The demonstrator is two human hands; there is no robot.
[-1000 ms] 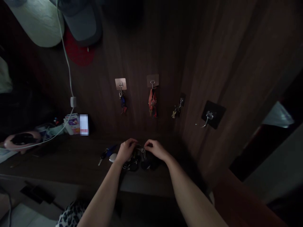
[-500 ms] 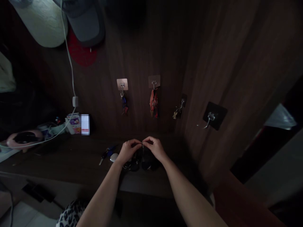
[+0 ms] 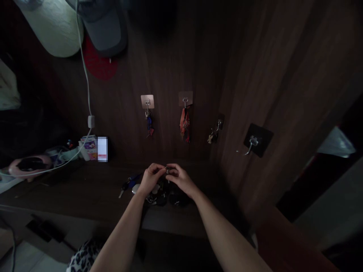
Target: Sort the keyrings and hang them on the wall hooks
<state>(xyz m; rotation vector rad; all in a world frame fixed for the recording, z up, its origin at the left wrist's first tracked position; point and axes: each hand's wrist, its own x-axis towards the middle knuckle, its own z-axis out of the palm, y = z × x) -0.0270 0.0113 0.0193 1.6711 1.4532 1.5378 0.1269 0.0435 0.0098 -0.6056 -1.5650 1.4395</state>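
My left hand and my right hand meet just above a dark wooden shelf. Both pinch a small metal key ring between their fingertips. Keys and dark fobs dangle from it and lie under my hands. A blue-tagged key and a pale fob lie on the shelf left of my left hand.
On the wood wall hang key bunches on stick-on hooks: blue, red, brass. A black-backed hook at right is bare. A white cable, small boxes and a pink dish are at left.
My hands have drawn closer together and risen slightly, fingertips now touching over the key ring. The view has shifted a little.
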